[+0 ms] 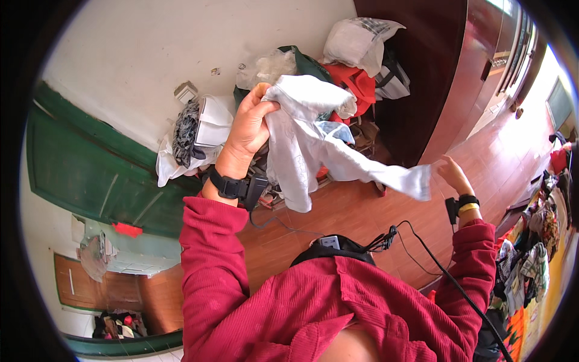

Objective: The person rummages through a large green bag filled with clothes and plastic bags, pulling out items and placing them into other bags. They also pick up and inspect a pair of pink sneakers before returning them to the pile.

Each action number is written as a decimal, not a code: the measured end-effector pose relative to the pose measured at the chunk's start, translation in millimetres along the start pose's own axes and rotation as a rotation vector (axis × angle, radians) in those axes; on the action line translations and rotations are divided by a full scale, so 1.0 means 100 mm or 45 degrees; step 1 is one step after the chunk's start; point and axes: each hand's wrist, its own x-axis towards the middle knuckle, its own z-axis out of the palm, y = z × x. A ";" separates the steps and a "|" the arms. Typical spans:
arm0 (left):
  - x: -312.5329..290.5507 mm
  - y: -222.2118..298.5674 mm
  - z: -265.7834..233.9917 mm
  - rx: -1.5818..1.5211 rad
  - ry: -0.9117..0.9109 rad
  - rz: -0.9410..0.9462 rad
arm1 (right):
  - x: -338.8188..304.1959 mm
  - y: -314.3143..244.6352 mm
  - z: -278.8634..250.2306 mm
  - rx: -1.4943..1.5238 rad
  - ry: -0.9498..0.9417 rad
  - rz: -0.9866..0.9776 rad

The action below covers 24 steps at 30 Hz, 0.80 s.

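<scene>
My left hand [248, 123] is closed on the top edge of a pair of small white pants [295, 142], thumb and fingers pinching the cloth. One leg hangs down below that hand. The other leg [386, 174] is stretched out sideways to the right, its end in the air. Close beside that end is my right hand [455, 177], its fingers apart and a narrow gap showing between them and the cloth. Each wrist wears a black strap with a small device.
Behind the pants, bags and cloth lie piled by the wall, with a white plastic bag [359, 45] and a red bag [353, 87]. A green door [102, 169] stands left, a dark red cabinet [416, 72] right. Clothes [531, 259] are heaped far right. A black cable [446, 274] crosses my front.
</scene>
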 end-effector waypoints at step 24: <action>-0.23 0.25 0.00 0.009 -0.167 -0.124 | 0.39 -2.46 0.82 1.749 -0.333 -0.255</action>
